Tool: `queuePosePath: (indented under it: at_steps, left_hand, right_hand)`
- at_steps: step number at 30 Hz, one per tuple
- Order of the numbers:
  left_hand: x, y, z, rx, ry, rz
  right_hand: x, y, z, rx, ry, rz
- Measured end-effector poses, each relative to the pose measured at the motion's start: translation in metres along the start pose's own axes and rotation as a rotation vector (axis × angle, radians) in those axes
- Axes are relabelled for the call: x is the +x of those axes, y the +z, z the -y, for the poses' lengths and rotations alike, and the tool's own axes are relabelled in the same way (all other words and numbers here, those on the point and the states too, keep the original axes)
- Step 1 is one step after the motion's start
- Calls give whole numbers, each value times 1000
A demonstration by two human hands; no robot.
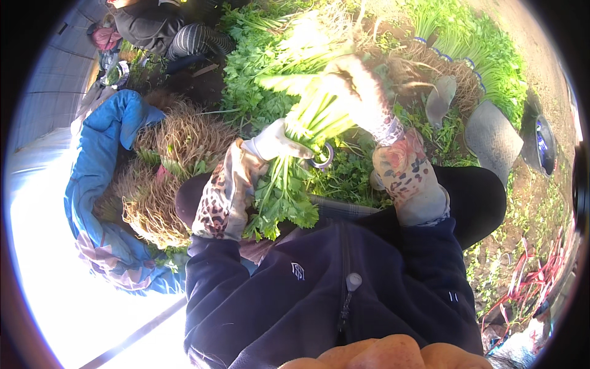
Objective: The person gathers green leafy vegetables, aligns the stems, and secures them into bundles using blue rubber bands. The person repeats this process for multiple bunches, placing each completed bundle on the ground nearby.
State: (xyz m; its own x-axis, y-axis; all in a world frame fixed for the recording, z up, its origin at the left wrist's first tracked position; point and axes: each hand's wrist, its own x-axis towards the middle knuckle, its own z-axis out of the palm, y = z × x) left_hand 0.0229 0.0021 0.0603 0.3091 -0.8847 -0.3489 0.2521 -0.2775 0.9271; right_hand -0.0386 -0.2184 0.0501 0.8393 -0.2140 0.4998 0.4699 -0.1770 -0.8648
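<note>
My left hand (281,142), in a pale glove, is closed around the stalks of a bunch of leafy green celery (318,115). The leaves hang down over my lap, and the root end points up and right. A roll of tape (323,156) sits right beside the left fingers; whether the hand holds it too, I cannot tell. My right hand (355,87), gloved under a patterned cuff, is at the upper right of the bunch by the roots. Glare and blur hide its fingers, so its grip cannot be made out.
Rooted plants (179,133) lie in a blue cloth (94,161) at left. Loose celery (249,74) is heaped ahead; taped bundles (479,50) line the upper right. A dark bowl (539,145) stands right, red strips (521,286) lie lower right. Another person (152,27) sits upper left.
</note>
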Motion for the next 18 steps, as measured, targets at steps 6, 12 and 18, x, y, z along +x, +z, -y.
queuePosePath:
  at_steps: [6, 12, 18]
  left_hand:
    - [-26, -1, 21, -250, -136, 120]
    - [-45, -4, 23, -124, -75, 45]
    - [-6, -1, 1, -167, 201, -156]
  right_hand:
    - [2, -107, -58, 875, 357, -804]
    - [-38, -197, -117, 233, 564, -1046]
    - [-36, -83, -110, -181, 759, 176]
